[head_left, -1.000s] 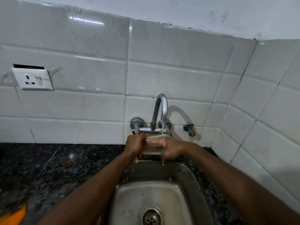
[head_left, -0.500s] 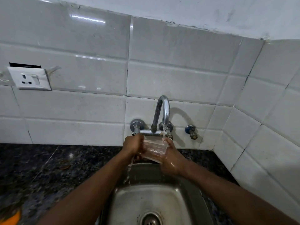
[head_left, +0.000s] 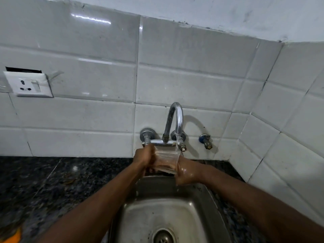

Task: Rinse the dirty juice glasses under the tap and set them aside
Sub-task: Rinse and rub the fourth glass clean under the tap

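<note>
Steel sink (head_left: 201, 204) nearest, over its back edge a clear glass (head_left: 166, 158) between both hands, left hand (head_left: 142, 157) with fingers curled round its side, right hand (head_left: 186, 171) with fingers wrapped under it, tap (head_left: 176, 116) stream on its right rim, same place as a moment earlier, white socket (head_left: 28, 84) beyond.

Hands (head_left: 142, 157) (head_left: 186, 172) holding glass (head_left: 166, 159), tap (head_left: 175, 120) running, steel sink (head_left: 157, 189)

A home kitchen: steel sink (head_left: 175, 218), wall tap (head_left: 175, 118), white tiles (head_left: 189, 85), speckled granite counter (head_left: 52, 181).
</note>
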The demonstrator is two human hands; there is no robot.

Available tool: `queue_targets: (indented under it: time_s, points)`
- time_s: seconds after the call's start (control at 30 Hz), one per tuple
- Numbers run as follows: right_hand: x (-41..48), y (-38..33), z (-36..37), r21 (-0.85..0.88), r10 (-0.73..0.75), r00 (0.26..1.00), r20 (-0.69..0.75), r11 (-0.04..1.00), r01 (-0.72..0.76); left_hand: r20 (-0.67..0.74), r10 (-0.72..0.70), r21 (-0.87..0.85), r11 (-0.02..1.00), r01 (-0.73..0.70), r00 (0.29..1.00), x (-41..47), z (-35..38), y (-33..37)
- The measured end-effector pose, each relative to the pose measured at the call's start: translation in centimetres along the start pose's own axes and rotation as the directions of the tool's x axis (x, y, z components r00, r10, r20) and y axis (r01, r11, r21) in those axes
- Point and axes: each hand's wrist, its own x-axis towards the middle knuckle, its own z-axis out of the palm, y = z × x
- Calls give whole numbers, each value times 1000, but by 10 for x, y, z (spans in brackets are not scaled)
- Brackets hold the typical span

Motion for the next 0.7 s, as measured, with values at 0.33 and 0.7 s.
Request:
queue_targets:
  time_s: [0.33,0.7]
  points:
    - [3,-6,-4,14,-82,996,28,997,81,-159,227,40,974,-224,961,-4,1,-13]
    - [9,-12,17,56,-169,985,-18,984,170,-31,30,147,989,-25,999,5,-23,-17]
